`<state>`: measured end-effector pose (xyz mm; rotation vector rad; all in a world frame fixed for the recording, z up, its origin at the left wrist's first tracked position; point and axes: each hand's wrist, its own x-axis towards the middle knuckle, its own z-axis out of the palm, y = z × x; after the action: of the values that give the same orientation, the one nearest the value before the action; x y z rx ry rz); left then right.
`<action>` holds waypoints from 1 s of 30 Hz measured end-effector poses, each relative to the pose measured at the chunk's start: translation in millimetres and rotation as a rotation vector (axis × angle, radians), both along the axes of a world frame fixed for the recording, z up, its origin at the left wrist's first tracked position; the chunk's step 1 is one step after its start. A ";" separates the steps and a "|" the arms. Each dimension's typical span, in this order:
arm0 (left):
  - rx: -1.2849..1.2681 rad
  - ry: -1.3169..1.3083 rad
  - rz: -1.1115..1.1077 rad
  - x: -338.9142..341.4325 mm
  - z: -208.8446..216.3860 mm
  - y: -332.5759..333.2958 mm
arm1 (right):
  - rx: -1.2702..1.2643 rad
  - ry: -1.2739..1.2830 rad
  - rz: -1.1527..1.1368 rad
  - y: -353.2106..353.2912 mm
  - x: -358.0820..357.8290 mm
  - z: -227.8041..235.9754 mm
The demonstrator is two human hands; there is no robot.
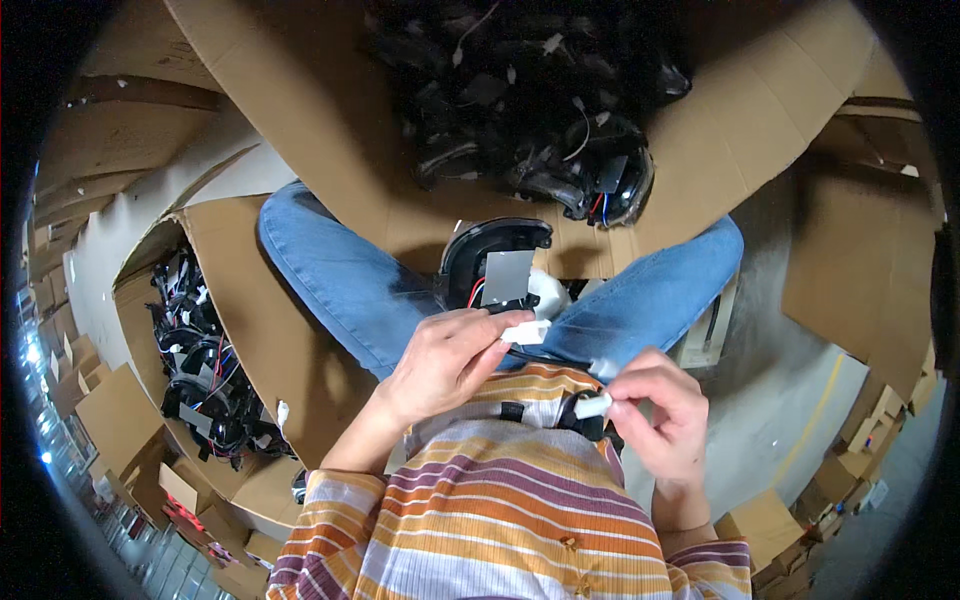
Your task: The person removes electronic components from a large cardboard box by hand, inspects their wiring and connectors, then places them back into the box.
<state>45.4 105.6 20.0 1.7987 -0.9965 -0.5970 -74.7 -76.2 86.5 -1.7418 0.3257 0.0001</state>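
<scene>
My left hand (447, 362) pinches a white plastic connector (527, 333) between thumb and fingertips. Just beyond it, between my legs, rests a black curved part (470, 258) with a grey square plate (508, 277) and red and white wires. My right hand (662, 412) is closed on a small white plug-like piece (592, 405), held in front of my waist. A dark cable (545, 357) runs from near the left fingers toward the right. Close to my right fingers is a blurred whitish piece (603, 369). What joins these pieces is hard to make out.
A large cardboard box (740, 130) stands open ahead, holding many black parts (590, 180) with wires. To the left, another box (240, 330) contains similar wired parts (200, 370). A brown cardboard panel (855, 270) stands at the right, near a yellow floor line (812, 415).
</scene>
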 end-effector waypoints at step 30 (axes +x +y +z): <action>0.086 -0.510 -0.030 0.3 -21.8 -16.7 | 0.011 0.248 -0.106 0.3 12.9 -30.6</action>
<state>45.8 88.9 -1.8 2.0667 -1.3531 -0.1968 -61.8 -75.8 55.9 -1.7144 0.5984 0.1412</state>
